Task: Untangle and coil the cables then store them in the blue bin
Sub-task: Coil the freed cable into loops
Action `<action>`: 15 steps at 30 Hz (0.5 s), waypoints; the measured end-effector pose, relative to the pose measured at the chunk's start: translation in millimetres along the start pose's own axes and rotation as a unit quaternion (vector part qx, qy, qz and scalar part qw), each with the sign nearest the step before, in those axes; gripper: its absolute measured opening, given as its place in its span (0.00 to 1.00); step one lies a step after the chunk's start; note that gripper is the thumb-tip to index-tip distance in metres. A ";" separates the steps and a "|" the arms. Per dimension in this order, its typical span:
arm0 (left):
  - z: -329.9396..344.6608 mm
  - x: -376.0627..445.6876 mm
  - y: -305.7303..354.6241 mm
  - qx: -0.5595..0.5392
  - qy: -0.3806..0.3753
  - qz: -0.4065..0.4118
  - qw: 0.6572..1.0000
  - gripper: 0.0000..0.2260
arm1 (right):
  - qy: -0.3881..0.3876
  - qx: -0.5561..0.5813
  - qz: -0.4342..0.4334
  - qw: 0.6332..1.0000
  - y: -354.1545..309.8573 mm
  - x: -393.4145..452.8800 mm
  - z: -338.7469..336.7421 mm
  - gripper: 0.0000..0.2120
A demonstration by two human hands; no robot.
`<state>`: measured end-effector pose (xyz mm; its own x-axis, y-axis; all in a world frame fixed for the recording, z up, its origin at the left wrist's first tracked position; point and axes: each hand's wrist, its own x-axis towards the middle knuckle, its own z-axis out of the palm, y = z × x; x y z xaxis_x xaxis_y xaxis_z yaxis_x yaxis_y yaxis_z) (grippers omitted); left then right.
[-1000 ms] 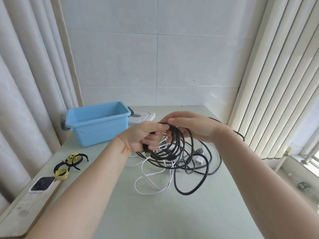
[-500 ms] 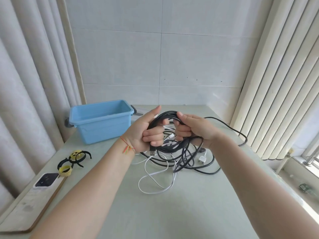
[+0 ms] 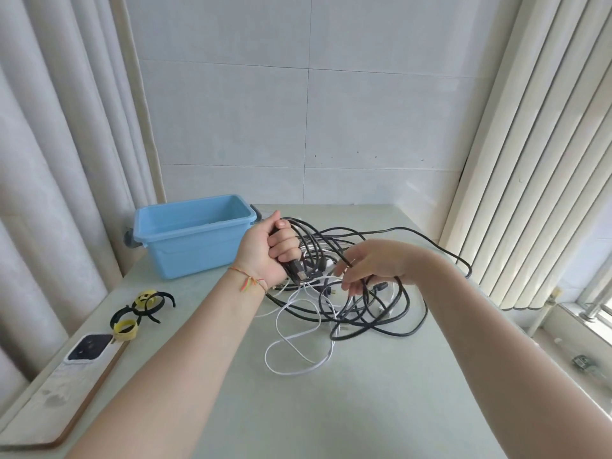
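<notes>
Clearly the left hand (image 3: 265, 251) keeps its grip clamped on the gathered black cable (image 3: 374, 321) loops, whose slack trails toward 4 o'clock past the right hand (image 3: 372, 268) pinching one strand, the blue bin (image 3: 193, 235) at 9 o'clock.

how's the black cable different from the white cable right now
The black cable is thick and partly lifted: the left hand holds a bundle of its loops and the right hand pinches one strand. The white cable is thin and neither hand holds it; its loops lie flat on the table. The black one spreads far to the right, while the white one lies nearer the camera. Both are uncoiled, tangled together and outside the blue bin.
</notes>
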<state>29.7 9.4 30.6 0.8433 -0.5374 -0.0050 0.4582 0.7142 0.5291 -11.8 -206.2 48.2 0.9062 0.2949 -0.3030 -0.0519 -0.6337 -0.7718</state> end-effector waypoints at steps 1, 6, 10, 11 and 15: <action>-1.3 -0.4 0.4 -0.002 0.014 0.012 1.000 0.19 | 0.004 -0.034 0.010 0.999 1.3 -1.4 -1.1 0.11; -7.4 -2.1 11.2 -0.005 0.076 0.094 0.993 0.19 | -0.003 -0.015 0.008 1.000 10.9 -12.5 -7.4 0.03; -16.8 -0.5 17.3 0.046 0.154 0.148 0.976 0.18 | 0.168 0.389 -0.078 0.902 21.0 -11.7 -24.4 0.11; -19.7 0.6 16.8 0.054 0.174 0.156 0.971 0.18 | 0.248 0.476 -0.096 0.838 22.7 -9.4 -29.6 0.11; -39.3 2.1 23.3 0.031 0.292 0.194 0.936 0.19 | 0.542 0.579 -0.051 0.608 35.6 -14.7 -55.2 0.11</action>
<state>53.2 42.5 9.6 0.9608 0.1064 -0.2561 0.0841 0.7680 0.6349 -3.8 -272.6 56.1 0.6411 -0.7508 -0.1592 0.3349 0.4603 -0.8222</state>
